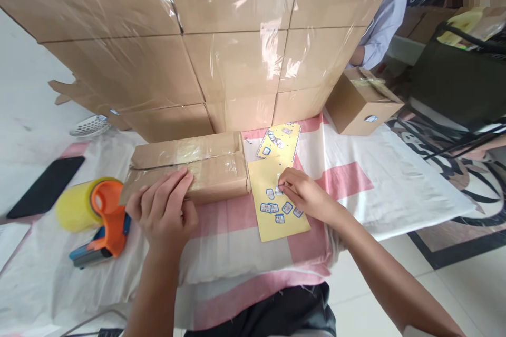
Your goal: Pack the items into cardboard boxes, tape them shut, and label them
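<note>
Fingertips of right hand (302, 195) pinched sticker (279, 190) on sheet (276, 205); peel slowly. Left hand (164, 210) lay flat, steadying box (190, 166).

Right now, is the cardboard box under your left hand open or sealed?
Sealed: the cardboard box has its flaps closed, with clear tape along the seam, under the left hand.

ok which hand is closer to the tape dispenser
Left. The left hand rests on the taped cardboard box, just right of the tape dispenser. The right hand is farther right, fingers on the yellow sticker sheet.
</note>
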`<state>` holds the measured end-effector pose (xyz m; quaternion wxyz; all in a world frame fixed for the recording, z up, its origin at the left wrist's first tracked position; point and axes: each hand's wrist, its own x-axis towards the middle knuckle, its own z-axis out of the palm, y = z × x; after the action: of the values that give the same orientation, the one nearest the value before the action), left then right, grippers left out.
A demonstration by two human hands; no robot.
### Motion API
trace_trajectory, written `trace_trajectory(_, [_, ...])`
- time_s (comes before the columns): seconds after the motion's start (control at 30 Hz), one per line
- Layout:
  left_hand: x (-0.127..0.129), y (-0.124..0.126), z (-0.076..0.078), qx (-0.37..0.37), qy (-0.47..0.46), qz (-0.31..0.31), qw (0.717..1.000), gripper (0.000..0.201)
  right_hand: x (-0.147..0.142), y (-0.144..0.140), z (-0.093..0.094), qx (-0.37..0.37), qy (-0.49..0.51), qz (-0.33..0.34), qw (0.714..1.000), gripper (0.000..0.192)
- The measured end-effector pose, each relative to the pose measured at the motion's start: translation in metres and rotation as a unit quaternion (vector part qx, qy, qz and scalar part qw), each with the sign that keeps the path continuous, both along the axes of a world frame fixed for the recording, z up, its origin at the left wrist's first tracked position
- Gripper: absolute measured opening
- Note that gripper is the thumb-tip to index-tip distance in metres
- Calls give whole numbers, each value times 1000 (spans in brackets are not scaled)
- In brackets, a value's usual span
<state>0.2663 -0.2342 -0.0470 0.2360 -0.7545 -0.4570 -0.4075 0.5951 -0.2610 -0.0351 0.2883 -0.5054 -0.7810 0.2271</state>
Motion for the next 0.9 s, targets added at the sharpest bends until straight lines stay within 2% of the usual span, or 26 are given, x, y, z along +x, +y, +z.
trace_trajectory(0.1, [-4,-1,-5,-24,-8,-7,1000,58,-5,13,9,-63,118,-27,991,13])
trace_trajectory(0.2, [-8,2,-8,-30,-14,-13,999,56,-26,42,7,-74,231,-28,970,15])
trace_trajectory(0.33, [-7,9,-6,24,-35,-9,999,46,-60,82,-18,-114,330,12,937,12])
trace_trajectory(0.37, [-6,10,-4,28,-46,-15,998,43,-66,87,-26,-126,346,6,930,9])
trace_trajectory(0.4, [-4,11,-3,26,-56,-20,998,42,-70,89,-32,-133,355,-11,925,14])
trace_trajectory(0.47, [-2,13,-1,26,-69,-24,997,42,-74,84,-41,-125,349,-68,926,40])
trace_trajectory(0.5, [-2,13,-1,33,-74,-23,996,41,-75,78,-43,-112,336,-98,930,47])
trace_trajectory(0.57, [-2,14,-2,46,-77,-12,996,41,-75,61,-42,-84,316,-120,937,38])
trace_trajectory(0.63, [-5,16,-4,50,-71,-5,996,40,-78,42,-37,-88,318,-86,940,28])
trace_trajectory(0.73, [-13,19,-7,49,-71,-20,996,36,-85,17,-28,-108,322,-37,940,36])
trace_trajectory(0.83, [-17,19,-8,50,-79,-31,995,31,-87,4,-20,-74,309,-43,947,37])
trace_trajectory(0.9, [-17,18,-7,46,-80,-21,996,29,-85,3,-17,-91,310,-53,945,43])
